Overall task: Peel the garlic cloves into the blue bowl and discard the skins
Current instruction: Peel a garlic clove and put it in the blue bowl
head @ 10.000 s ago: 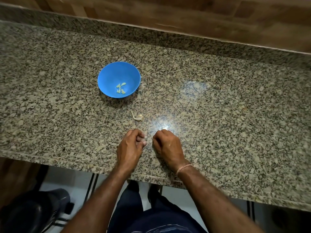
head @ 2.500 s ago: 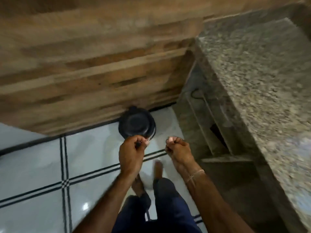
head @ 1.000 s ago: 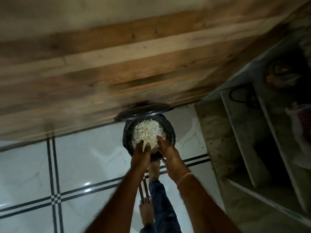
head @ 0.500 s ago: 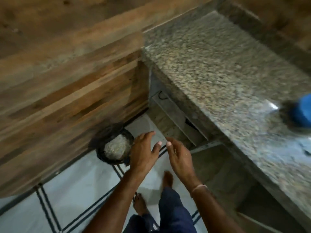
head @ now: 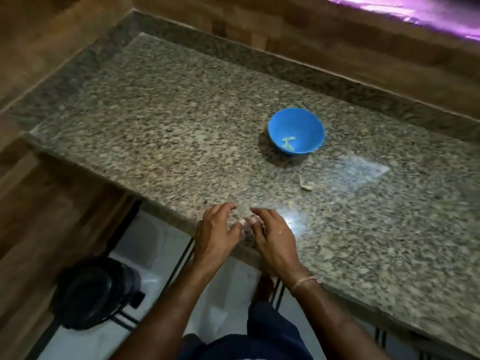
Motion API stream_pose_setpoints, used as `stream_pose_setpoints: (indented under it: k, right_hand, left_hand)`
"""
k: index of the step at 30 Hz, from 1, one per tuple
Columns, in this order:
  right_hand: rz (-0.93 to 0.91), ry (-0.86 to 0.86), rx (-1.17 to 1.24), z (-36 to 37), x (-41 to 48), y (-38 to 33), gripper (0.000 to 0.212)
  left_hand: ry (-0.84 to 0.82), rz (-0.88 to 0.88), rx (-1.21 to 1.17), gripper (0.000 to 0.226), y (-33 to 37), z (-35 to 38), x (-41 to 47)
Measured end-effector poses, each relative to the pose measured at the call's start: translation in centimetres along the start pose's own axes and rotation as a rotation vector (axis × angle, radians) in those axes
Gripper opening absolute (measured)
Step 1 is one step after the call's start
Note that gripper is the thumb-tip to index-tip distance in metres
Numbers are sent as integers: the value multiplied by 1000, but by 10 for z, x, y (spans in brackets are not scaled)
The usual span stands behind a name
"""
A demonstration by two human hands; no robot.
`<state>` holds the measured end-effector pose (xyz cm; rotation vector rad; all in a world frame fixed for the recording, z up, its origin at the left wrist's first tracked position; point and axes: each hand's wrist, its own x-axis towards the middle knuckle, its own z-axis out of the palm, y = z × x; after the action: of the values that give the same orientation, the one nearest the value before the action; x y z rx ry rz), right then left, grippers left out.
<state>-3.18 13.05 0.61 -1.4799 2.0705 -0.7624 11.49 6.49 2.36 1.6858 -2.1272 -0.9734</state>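
A blue bowl (head: pixel 296 134) stands on the granite counter (head: pixel 168 141) with a few pale peeled garlic cloves (head: pixel 287 143) inside. A scrap of garlic skin (head: pixel 306 183) lies on the counter just in front of the bowl. My left hand (head: pixel 215 233) and my right hand (head: pixel 272 237) hover side by side over the counter's near edge. Both have relaxed, spread fingers and hold nothing.
A black pedal bin (head: pixel 96 292) with its lid down stands on the white tiled floor at the lower left, below the counter's end. Wood-panelled walls (head: pixel 324 40) close in behind and to the left of the counter.
My view has swung from the bin on the floor back up to the counter. Both hands, which were over the open bin full of skins, are now above the counter edge and empty.
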Motion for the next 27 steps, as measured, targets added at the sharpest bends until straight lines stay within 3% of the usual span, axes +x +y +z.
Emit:
stream_pose_setpoints:
  k: [9, 16, 21, 27]
  right_hand:
    - [175, 194, -148, -72, 41, 102, 37]
    - [273, 182, -316, -85, 68, 113, 44]
    - [305, 228, -345, -80, 71, 113, 45]
    - [353, 251, -302, -79, 79, 111, 40]
  left_hand:
    - [-71, 125, 85, 22, 73, 80, 64]
    - [-95, 360, 277, 14, 86, 101, 81]
    - [-152, 364, 274, 8, 97, 92, 90]
    - [50, 287, 105, 9, 140, 52, 148]
